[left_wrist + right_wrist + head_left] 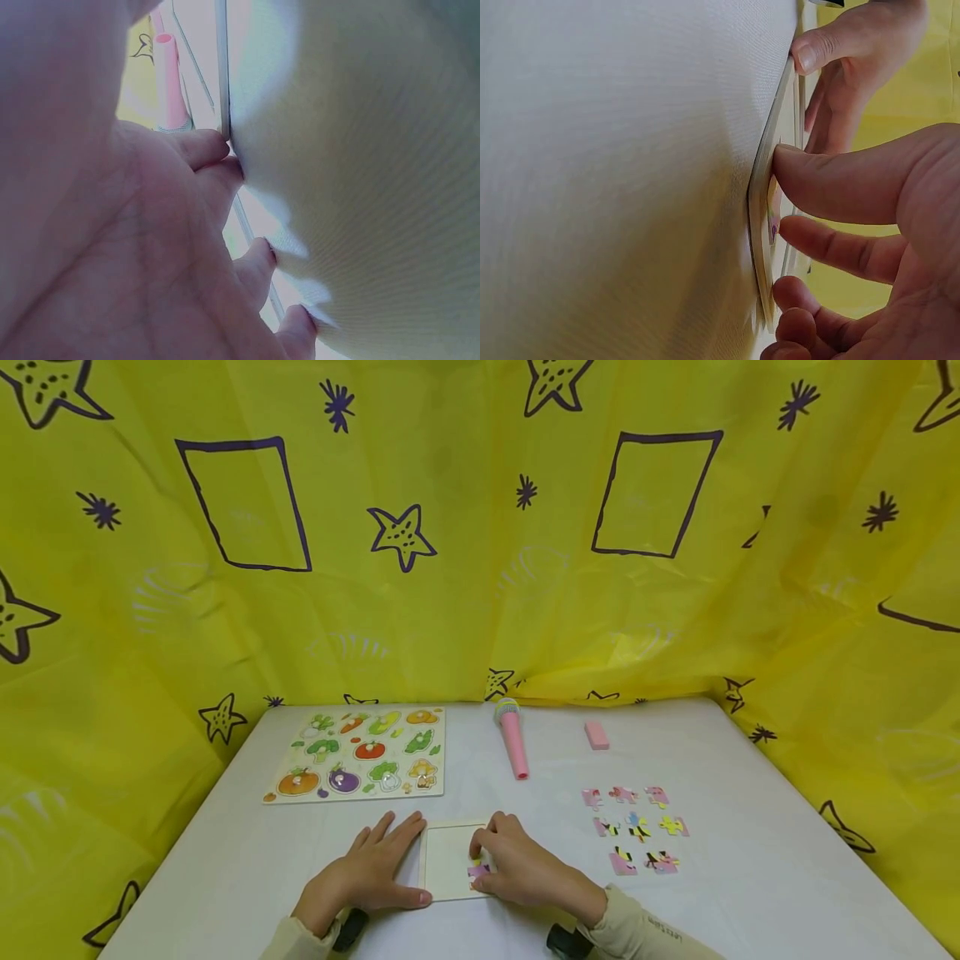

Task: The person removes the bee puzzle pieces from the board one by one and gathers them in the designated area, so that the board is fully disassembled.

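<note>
A shallow square puzzle tray [448,860] with a raised rim lies flat near the table's front. My left hand [371,867] rests beside its left edge with fingers spread, the thumb on the lower left corner. A pink and purple jigsaw piece [477,871] lies inside the tray at the lower right. My right hand [521,867] pinches this piece between thumb and index finger, partly covering it. In the right wrist view, the piece [773,214] sits low against the tray floor between those two fingertips. Loose jigsaw pieces [637,828] are laid out in rows to the right.
Behind the left hand is a vegetable peg puzzle board [360,756]. A pink toy microphone [513,743] and a small pink block [597,735] lie farther back on the white-covered table [727,793]. Yellow patterned sheeting [465,610] encloses the back and sides.
</note>
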### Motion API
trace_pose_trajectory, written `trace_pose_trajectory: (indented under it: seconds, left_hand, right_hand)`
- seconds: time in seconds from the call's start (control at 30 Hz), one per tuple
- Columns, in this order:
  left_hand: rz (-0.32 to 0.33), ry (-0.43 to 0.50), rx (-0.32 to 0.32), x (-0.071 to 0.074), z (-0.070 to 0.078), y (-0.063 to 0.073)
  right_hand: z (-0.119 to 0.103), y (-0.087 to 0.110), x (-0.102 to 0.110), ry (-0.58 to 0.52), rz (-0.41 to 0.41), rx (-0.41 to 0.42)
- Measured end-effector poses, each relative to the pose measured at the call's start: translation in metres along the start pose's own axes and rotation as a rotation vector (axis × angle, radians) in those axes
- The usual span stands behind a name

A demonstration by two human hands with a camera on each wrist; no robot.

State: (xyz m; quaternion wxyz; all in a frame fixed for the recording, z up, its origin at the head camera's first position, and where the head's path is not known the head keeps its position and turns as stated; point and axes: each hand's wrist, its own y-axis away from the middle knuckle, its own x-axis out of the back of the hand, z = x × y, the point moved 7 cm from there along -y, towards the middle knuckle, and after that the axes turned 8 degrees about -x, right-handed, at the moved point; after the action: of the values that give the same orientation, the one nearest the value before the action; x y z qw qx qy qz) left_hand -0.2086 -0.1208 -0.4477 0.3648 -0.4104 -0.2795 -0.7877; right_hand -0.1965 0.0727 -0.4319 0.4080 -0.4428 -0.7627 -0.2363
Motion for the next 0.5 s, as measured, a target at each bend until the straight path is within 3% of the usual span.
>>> trace_pose_trajectory:
  seconds: [0.5]
  left_hand:
    - [-0.002,0.000,0.000,-0.0012,-0.0007,-0.0006]
  right_hand:
    - [-0.0026,-0.0016,-0.0045,0.041,-0.027,0.011]
